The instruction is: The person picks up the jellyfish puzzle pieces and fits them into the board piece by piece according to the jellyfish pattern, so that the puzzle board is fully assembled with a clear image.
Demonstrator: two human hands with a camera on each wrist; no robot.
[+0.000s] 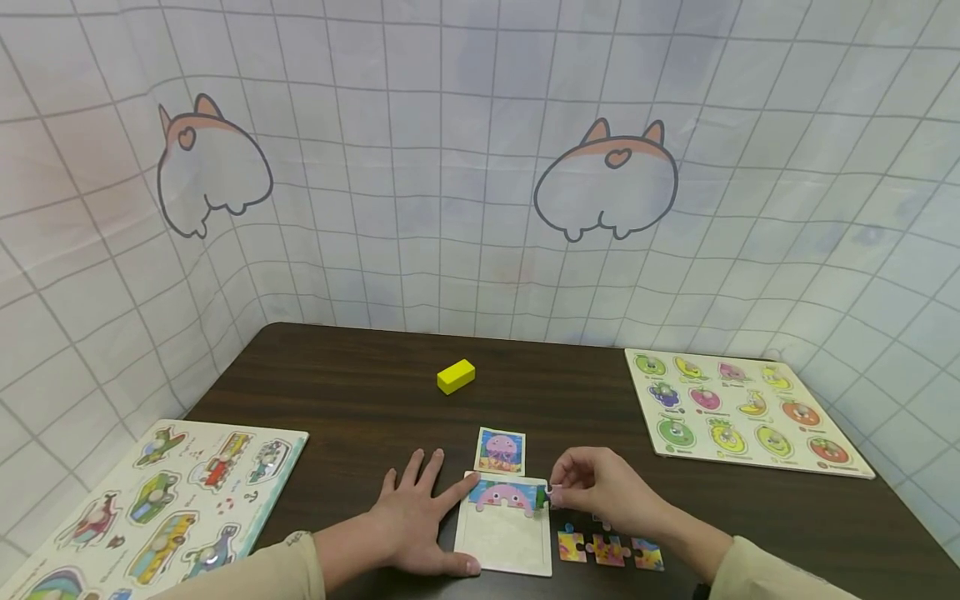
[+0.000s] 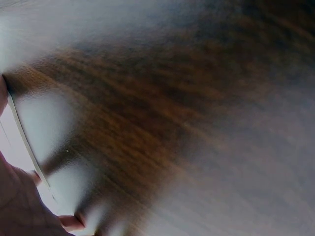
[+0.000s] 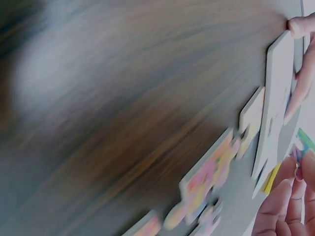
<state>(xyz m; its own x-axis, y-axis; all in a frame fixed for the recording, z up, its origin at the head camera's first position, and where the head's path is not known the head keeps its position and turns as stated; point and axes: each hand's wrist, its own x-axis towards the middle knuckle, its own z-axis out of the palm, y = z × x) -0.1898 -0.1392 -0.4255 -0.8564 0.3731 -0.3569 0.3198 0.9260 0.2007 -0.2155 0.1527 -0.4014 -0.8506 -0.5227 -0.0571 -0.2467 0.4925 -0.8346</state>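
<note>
My left hand (image 1: 416, 525) lies with fingers spread, its index fingertip and thumb on the left edge of a white puzzle tray (image 1: 504, 542). Across the top of that tray lie joined jigsaw pieces (image 1: 498, 497) showing a pink face on blue. Just beyond the tray's upper right edge, my right hand (image 1: 600, 487) pinches a small puzzle piece (image 1: 556, 495) between thumb and fingers; its green corner also shows in the right wrist view. Beneath the right hand are loose pieces in yellow and pink (image 1: 609, 550), one of them partly hidden by the hand.
A picture card (image 1: 500, 452) with a pink jellyfish touches the tray's far side. Farther back sits a yellow block (image 1: 456, 377). A vehicle peg board (image 1: 172, 500) is at left, a fruit peg board (image 1: 738, 408) at right. A gridded curtain (image 1: 450, 167) surrounds the dark table (image 1: 360, 375).
</note>
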